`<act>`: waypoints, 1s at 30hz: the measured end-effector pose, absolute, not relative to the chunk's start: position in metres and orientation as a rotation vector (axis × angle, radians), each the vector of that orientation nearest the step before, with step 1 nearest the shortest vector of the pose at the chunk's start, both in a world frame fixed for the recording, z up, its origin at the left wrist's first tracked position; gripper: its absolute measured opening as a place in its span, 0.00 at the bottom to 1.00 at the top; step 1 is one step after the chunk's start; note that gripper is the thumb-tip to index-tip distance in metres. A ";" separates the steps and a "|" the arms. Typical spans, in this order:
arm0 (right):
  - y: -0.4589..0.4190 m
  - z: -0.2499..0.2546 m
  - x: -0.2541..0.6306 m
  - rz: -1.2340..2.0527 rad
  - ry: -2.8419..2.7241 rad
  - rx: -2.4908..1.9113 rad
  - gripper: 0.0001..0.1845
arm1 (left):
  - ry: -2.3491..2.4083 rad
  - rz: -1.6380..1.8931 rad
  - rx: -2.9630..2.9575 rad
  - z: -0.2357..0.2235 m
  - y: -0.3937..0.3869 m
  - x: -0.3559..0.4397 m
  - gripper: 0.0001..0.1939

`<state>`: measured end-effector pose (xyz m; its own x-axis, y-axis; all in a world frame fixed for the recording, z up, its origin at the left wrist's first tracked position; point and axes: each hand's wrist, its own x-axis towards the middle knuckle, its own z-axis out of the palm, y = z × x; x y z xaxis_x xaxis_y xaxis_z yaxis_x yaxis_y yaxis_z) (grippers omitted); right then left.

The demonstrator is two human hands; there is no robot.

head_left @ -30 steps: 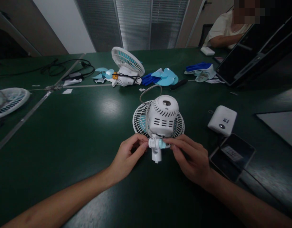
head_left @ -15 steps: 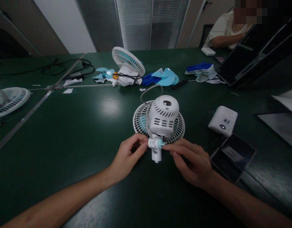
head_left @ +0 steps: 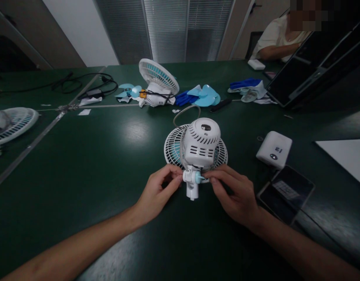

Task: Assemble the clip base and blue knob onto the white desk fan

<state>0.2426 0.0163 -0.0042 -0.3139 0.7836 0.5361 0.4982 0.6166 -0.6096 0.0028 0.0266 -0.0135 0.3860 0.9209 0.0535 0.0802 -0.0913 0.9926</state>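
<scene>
A small white fan lies grille-down on the green table, its motor housing facing up. At its near end is a white pivot joint with a light blue knob on the right side. The thumb and fingers of my left hand pinch the left side of this joint; the fingertips are partly hidden there. My right hand has its thumb and index finger closed at the knob's wing. A grey cord runs along the housing and loops behind it.
Behind stand another fan, loose blue fan blades and blue gloves. At right are a white power bank and a dark flat device with a cable. Another fan sits far left. A person sits across the table.
The light blue knob has turned, its wing now pointing more to the right. My right fingers shifted down, then back up around it. My left hand has stayed on the joint.
</scene>
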 end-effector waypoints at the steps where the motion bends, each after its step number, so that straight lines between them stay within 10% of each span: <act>1: 0.016 -0.004 0.243 0.420 -1.990 -0.996 0.11 | 0.945 0.917 1.494 -0.014 0.027 0.003 0.08; 30: 0.015 -0.004 0.242 0.418 -2.001 -0.939 0.12 | 0.946 0.910 1.479 -0.015 0.026 0.003 0.07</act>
